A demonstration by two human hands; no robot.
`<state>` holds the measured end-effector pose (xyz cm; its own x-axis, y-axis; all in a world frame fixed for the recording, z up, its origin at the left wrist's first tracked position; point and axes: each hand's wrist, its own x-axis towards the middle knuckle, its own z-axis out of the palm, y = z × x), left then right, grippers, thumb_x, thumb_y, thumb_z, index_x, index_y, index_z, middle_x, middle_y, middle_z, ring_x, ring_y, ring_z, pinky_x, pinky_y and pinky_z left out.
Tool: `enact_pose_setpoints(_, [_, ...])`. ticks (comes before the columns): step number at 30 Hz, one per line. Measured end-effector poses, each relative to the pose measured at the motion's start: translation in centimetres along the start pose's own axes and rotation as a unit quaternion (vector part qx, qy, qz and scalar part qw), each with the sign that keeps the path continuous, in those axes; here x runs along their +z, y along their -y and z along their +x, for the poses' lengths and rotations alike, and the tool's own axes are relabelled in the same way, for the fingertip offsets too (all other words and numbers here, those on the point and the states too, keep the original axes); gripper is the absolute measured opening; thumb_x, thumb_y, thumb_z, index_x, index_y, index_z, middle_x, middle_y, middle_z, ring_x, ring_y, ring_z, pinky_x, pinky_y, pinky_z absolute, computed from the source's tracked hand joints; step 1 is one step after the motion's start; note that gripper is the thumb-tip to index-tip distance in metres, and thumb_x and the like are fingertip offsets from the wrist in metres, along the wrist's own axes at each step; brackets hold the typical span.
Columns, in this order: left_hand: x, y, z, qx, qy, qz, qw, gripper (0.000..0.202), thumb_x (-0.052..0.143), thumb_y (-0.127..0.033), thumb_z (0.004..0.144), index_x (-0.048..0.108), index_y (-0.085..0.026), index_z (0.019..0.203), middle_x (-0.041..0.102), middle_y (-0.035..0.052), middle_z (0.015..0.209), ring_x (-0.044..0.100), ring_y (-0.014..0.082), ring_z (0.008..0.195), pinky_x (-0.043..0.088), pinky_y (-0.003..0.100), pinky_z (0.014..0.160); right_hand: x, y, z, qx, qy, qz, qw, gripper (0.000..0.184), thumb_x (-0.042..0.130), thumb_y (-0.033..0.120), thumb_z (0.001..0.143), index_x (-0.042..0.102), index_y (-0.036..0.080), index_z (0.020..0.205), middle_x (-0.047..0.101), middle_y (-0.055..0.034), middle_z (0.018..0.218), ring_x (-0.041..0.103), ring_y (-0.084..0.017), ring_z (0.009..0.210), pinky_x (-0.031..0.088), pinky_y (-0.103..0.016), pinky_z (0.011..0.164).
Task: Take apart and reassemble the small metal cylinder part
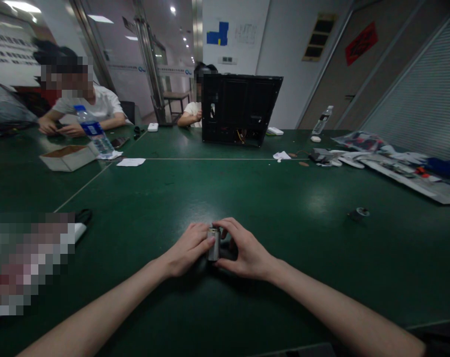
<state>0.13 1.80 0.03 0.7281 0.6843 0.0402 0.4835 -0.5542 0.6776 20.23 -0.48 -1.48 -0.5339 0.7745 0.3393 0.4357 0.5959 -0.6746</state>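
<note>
"Cylinder [214, 250], small, metallic, upright or nearly so, in from the near edge of the green counter [154, 193]. I have it on my feed between two bare hands. Can't tell whether its base meets the surface."

"Noted. I'm writing. Left side?"

"Left hand [189, 248]: fingers drawn in close, thumb laid flat against the metal. I log a hold. Right hand [249, 250]: fingers bowed wide, index at the top, thumb by the base, a dark hollow between palm and metal. I log that as a hold too; how firm, I can't tell from out here."

"Anything else on the near half?"

"One dark-and-silver round part [359, 213], alone, toward the right edge, well apart from the hands."

"Far half?"

"Black computer case [241, 109] near the far edge, a person in a pale top [192, 107] partly behind it. Toward the far left corner, an open box [66, 159] with a blue-capped bottle [94, 130] just beside it; a person in a white shirt [103, 104] beyond them. Toward the right edge, a pale board [440, 194] carrying odds and ends, too blurred for me to sort."
</note>
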Motion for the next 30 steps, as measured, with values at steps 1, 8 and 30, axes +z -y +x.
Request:
enact_pose_setpoints(1, [0.0, 0.0, 0.0, 0.001, 0.001, -0.001, 1.000, 0.043, 0.022, -0.039, 0.098, 0.060, -0.019, 0.097, 0.059, 0.0062, 0.105, 0.046, 0.0216, 0.101, 0.030, 0.038, 0.097, 0.0, 0.0, 0.0, -0.001, 0.002, 0.007, 1.000, 0.072, 0.074, 0.025, 0.068, 0.037, 0.023, 0.129, 0.048, -0.0083, 0.118, 0.053, -0.019, 0.093, 0.049, -0.033, 0.077])
enact_pose_setpoints(8, [0.1, 0.0, 0.1, 0.009, -0.010, 0.005, 1.000, 0.051, 0.019, -0.047, 0.097, 0.061, -0.017, 0.095, 0.059, 0.0071, 0.104, 0.048, 0.0226, 0.098, 0.032, 0.040, 0.095, 0.0, 0.1, 0.0, 0.027, -0.017, 0.050, 0.998, 0.069, 0.077, 0.032, 0.065, 0.043, 0.019, 0.124, 0.056, -0.0084, 0.112, 0.056, -0.020, 0.094, 0.048, -0.034, 0.078])
enact_pose_setpoints(30, [0.1, 0.1, -0.2, 0.000, -0.036, -0.040, 0.999, 0.070, 0.006, -0.056, 0.094, 0.061, -0.017, 0.074, 0.062, 0.0051, 0.089, 0.052, 0.0199, 0.089, 0.033, 0.034, 0.092, 0.6, -1.3, 1.0, 0.220, -0.022, 0.454, 0.863, 0.047, 0.071, 0.047, 0.070, 0.058, 0.014, 0.100, 0.057, -0.0046, 0.085, 0.053, -0.010, 0.066, 0.043, -0.017, 0.047])
